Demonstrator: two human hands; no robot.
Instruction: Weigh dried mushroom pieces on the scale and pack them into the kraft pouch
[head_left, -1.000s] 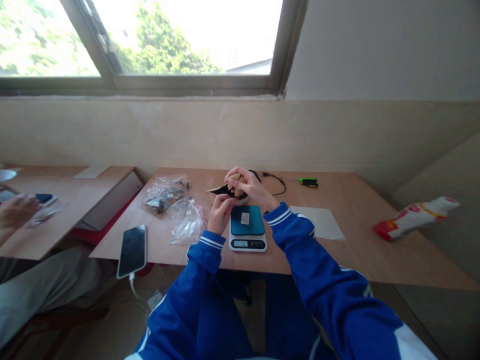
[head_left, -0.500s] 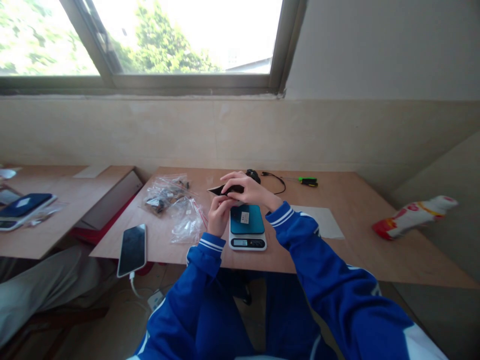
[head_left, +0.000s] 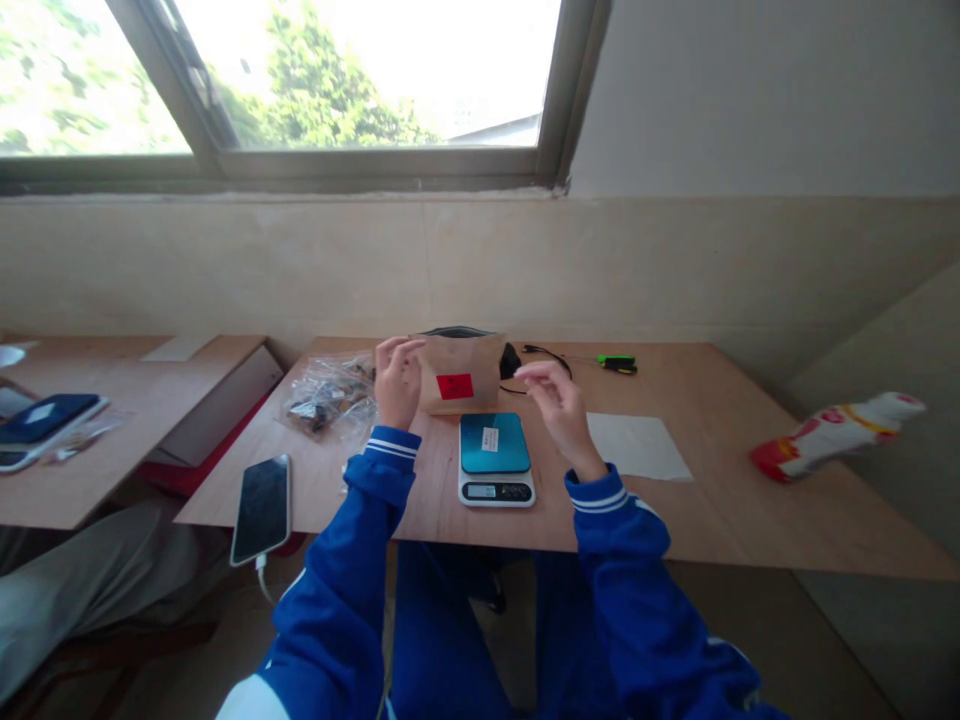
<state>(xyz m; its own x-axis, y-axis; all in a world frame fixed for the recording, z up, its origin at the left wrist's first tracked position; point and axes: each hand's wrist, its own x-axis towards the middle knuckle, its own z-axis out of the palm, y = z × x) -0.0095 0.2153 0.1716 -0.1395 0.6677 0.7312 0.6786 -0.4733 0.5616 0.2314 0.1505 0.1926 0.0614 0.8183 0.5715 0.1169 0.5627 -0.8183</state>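
Daylight comes through a wide metal-framed window (head_left: 360, 170) above a beige tiled wall (head_left: 225, 270), and below it runs a pale wooden worktop (head_left: 720, 520). Near the middle of the worktop, a brown kraft-paper bag (head_left: 459, 372) stands just behind a white digital kitchen scale with a teal platform (head_left: 485, 443). A small red rectangular label (head_left: 455, 386) on the bag faces the person, and a dark band shows along its top edge. The bag's long axis runs left to right, roughly parallel to the wall. Whether it rests on the worktop or is held up, the view does not settle.

Both hands are raised in blue sleeves on either side of the bag. The left hand (head_left: 398, 381) is upright with its fingers loosely curled at the bag's left edge; it may be touching the paper, but no firm grip can be made out. The right hand (head_left: 556, 412) is open and empty, well clear of the bag's right edge.

Just left of the bag lie clear plastic bags of small dark parts (head_left: 328, 408). A black smartphone with a white cable (head_left: 260, 508) lies nearer the front edge. To the right are a black computer mouse (head_left: 510, 360) and a sheet of white paper (head_left: 637, 445).
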